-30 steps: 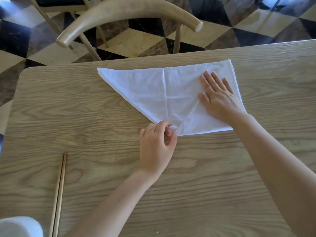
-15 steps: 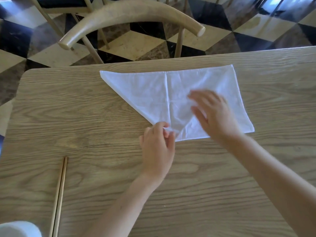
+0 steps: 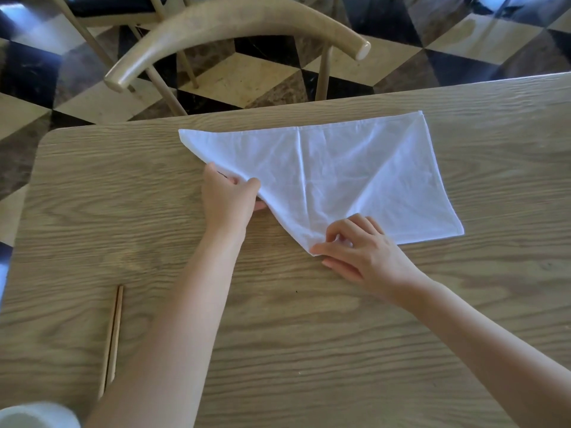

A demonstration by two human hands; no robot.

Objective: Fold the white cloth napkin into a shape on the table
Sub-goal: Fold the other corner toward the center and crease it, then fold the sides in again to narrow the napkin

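The white cloth napkin (image 3: 340,177) lies on the wooden table (image 3: 278,335), its left part folded into a slanted edge and its right part still squarish, with a crease down the middle. My left hand (image 3: 227,200) pinches the slanted left edge, thumb on top and fingers under the cloth, lifting it slightly. My right hand (image 3: 361,251) pinches the near bottom point of the napkin between thumb and fingers.
A pair of wooden chopsticks (image 3: 112,341) lies at the near left. A white cup (image 3: 34,417) shows at the bottom left corner. A wooden chair (image 3: 234,29) stands beyond the table's far edge on a chequered floor.
My right hand left the napkin's right half and came down to grip the bottom point. My left hand moved from that point up the slanted edge and took hold there.
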